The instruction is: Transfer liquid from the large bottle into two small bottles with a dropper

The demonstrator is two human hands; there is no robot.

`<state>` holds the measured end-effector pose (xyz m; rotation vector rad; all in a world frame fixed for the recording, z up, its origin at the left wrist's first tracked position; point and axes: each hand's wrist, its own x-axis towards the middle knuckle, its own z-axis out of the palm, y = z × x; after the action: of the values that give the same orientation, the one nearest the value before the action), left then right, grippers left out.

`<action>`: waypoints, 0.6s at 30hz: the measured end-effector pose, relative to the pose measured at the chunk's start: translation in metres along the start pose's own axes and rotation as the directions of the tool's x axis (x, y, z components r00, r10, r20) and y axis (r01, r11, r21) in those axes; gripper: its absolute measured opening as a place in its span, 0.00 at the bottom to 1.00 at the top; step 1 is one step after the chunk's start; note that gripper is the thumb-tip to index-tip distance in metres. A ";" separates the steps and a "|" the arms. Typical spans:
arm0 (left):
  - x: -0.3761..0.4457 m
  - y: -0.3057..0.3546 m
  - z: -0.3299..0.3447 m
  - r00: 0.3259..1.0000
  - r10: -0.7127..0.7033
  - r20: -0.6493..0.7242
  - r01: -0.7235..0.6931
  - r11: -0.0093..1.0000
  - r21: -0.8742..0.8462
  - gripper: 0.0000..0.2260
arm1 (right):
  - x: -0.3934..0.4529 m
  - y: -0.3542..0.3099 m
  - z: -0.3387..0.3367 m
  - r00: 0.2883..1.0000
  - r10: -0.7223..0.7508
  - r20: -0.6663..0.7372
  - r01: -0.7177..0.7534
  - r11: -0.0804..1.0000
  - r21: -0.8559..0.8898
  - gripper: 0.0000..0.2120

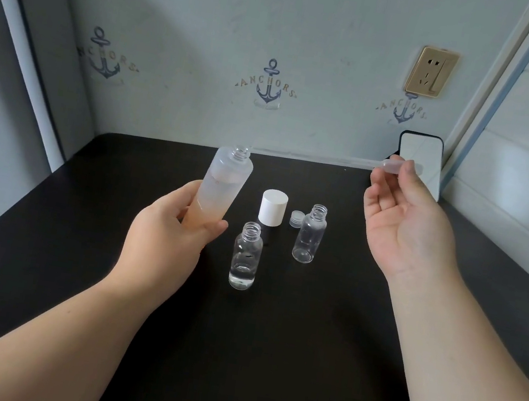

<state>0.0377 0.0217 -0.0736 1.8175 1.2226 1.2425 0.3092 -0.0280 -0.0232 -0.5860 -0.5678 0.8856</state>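
Liquid fills the lower part of the large bottle [219, 189], which the left hand [169, 237] grasps around its base, lifted off the desk [43, 234] and tilted with the open neck leaning toward the right. That tilt seems meant to bring the mouth round to meet the dropper [349, 160], which the right hand [405, 222] pinches by its bulb between thumb and forefinger, the other fingers loosely curled. The dropper lies nearly level, its thin tip at the bottle's mouth; whether it is inside I cannot tell.

Two small bottles stand uncapped near the middle of the desk, probably left open so they can be filled one-handed. The nearer small bottle [246, 256] holds a shallow layer of clear liquid; the farther small bottle [310, 233] looks empty, so the task seems under way with most still to do. A white cap [273, 208] and a small clear cap [297, 218] sit between them, toward the desk's far edge, out of the way. A phone [420, 155] leans at the far right corner.
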 end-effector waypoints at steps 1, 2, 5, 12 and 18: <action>0.000 0.000 0.000 1.000 -0.003 -0.001 0.003 1.000 0.003 0.22 | 0.000 0.000 -0.001 1.000 -0.009 -0.003 0.009 1.000 -0.007 0.10; 0.000 0.001 0.000 1.000 -0.003 -0.003 0.003 1.000 0.006 0.22 | 0.001 0.000 -0.002 1.000 -0.019 -0.008 0.019 1.000 -0.014 0.09; 0.000 0.002 0.000 1.000 0.005 -0.013 -0.005 1.000 0.020 0.21 | 0.003 -0.002 -0.005 0.999 -0.040 -0.009 0.040 0.999 -0.022 0.06; 0.002 -0.006 -0.001 0.998 0.027 -0.052 -0.023 0.997 0.079 0.20 | 0.004 -0.002 -0.006 0.997 -0.068 -0.028 0.067 0.996 -0.058 0.06; 0.002 -0.006 -0.001 0.995 0.082 -0.064 -0.065 0.971 0.231 0.20 | 0.001 -0.003 -0.004 0.996 -0.077 -0.052 0.072 0.992 -0.101 0.06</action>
<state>0.0353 0.0260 -0.0779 2.0131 1.3992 1.2617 0.3142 -0.0295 -0.0233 -0.6731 -0.5821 0.7718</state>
